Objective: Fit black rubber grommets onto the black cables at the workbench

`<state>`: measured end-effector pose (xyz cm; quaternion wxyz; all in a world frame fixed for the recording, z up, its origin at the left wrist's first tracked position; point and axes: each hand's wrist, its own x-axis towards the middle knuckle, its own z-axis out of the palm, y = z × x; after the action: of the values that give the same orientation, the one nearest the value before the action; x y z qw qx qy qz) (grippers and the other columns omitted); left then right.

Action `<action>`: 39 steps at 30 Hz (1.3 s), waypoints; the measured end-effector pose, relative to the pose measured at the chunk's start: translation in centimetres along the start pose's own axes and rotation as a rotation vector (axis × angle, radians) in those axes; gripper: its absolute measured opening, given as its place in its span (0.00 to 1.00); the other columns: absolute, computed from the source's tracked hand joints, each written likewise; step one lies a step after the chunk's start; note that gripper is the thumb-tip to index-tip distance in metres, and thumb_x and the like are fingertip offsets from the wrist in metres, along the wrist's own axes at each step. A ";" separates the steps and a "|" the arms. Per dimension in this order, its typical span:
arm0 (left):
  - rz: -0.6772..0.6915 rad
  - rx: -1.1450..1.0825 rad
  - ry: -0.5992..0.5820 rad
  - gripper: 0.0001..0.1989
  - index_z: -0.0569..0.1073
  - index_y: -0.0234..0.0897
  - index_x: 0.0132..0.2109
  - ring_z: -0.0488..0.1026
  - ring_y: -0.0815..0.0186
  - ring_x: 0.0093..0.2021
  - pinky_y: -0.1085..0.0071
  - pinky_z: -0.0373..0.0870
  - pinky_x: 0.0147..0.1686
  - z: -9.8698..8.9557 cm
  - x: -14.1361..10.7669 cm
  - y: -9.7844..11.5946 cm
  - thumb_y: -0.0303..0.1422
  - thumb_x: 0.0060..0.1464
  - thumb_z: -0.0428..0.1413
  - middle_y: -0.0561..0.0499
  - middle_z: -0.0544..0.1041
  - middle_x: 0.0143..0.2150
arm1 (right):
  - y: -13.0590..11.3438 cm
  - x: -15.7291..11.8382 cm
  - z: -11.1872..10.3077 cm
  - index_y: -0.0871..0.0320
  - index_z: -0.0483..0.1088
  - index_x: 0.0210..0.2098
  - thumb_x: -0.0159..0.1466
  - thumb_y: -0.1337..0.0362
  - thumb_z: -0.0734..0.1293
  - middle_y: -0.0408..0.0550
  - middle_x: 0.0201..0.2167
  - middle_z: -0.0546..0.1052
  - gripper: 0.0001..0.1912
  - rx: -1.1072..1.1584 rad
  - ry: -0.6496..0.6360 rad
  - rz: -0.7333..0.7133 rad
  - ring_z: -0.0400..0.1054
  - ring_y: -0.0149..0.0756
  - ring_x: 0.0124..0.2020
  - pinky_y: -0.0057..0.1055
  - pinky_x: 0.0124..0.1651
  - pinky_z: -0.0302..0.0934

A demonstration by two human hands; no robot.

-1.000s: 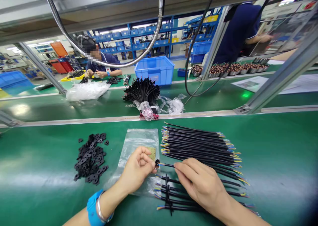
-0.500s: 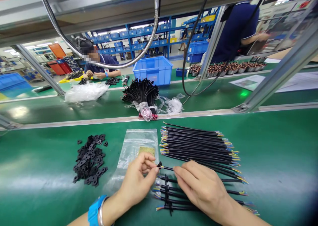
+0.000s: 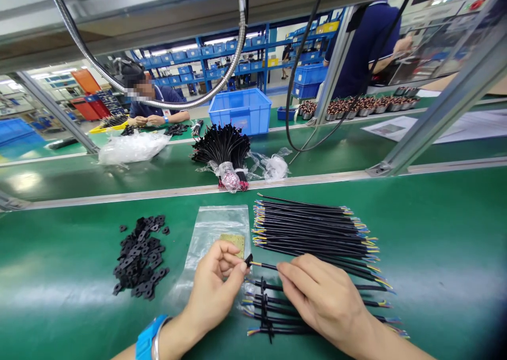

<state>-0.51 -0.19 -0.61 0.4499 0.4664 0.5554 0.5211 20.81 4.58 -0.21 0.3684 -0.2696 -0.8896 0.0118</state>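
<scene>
- One small black piece (image 3: 249,260) is pinched between thumb and forefinger in the left hand (image 3: 214,286), with the grip closed, at the right edge of the clear bag (image 3: 222,217).
- One cable (image 3: 268,266) is held in the right hand (image 3: 322,294), closed on it, right of the bag; its coloured wires (image 3: 256,264) are pointed at the piece.
- The piece has just been turned to another tilt, and more wire is shown between it and the cable's black covering. The piece is therefore judged not yet seated on the covering; how far the wire tips are inserted cannot be told.
- Compared with half a second ago, the piece has been brought slightly closer to the bag, and both grips have been kept closed.
- No change is seen in the loose pile (image 3: 140,257) left of the bag, the row of cables (image 3: 304,225) right of it, or the fitted cables (image 3: 293,330) below and right of it.
</scene>
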 end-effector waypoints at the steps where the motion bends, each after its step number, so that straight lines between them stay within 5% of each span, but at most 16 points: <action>1: 0.012 0.026 0.002 0.09 0.66 0.39 0.43 0.75 0.69 0.32 0.73 0.71 0.35 0.0 -0.1 0.1 0.32 0.56 0.58 0.53 0.76 0.31 | -0.1 0.0 -0.1 0.62 0.72 0.39 0.66 0.73 0.61 0.47 0.28 0.72 0.07 -0.001 -0.001 -0.002 0.65 0.33 0.29 0.30 0.32 0.60; 12: 0.285 0.309 0.032 0.08 0.69 0.41 0.44 0.78 0.64 0.38 0.70 0.75 0.40 -0.2 -1.2 -0.4 0.27 0.56 0.57 0.50 0.79 0.38 | -0.6 0.4 -0.5 0.63 0.72 0.38 0.65 0.73 0.62 0.47 0.25 0.71 0.07 0.012 0.043 0.015 0.65 0.33 0.27 0.30 0.31 0.61; 24: 0.313 0.330 0.062 0.09 0.71 0.44 0.42 0.79 0.62 0.39 0.69 0.76 0.41 -0.2 -1.4 -0.6 0.26 0.55 0.57 0.51 0.80 0.38 | -0.8 0.3 -0.8 0.60 0.71 0.39 0.65 0.73 0.62 0.46 0.26 0.71 0.07 0.091 0.049 0.067 0.65 0.32 0.26 0.29 0.30 0.61; 30: 0.482 0.395 -0.003 0.13 0.74 0.45 0.40 0.79 0.64 0.36 0.70 0.76 0.39 -0.2 -1.6 -0.6 0.22 0.51 0.60 0.52 0.80 0.35 | -1.0 0.7 -1.0 0.60 0.70 0.38 0.65 0.73 0.61 0.45 0.26 0.71 0.07 0.272 0.053 0.090 0.65 0.31 0.26 0.29 0.29 0.60; 35: 0.276 0.111 -0.082 0.16 0.75 0.47 0.43 0.76 0.69 0.29 0.76 0.74 0.27 0.0 -0.8 0.3 0.28 0.47 0.66 0.55 0.75 0.33 | -1.0 0.8 -1.3 0.60 0.69 0.39 0.64 0.73 0.61 0.45 0.27 0.72 0.07 0.323 0.048 0.037 0.63 0.31 0.25 0.30 0.28 0.57; 39: 0.449 0.251 -0.146 0.13 0.79 0.49 0.41 0.76 0.68 0.31 0.75 0.73 0.31 -0.2 -0.4 0.9 0.27 0.47 0.66 0.53 0.78 0.32 | -1.0 0.4 -1.3 0.60 0.69 0.38 0.65 0.72 0.62 0.45 0.25 0.71 0.05 0.207 0.003 -0.030 0.62 0.33 0.25 0.31 0.28 0.55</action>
<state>-0.64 -0.58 0.34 0.3004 0.6664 0.4643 0.5001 20.89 3.69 1.23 0.3956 -0.2165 -0.8872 0.0978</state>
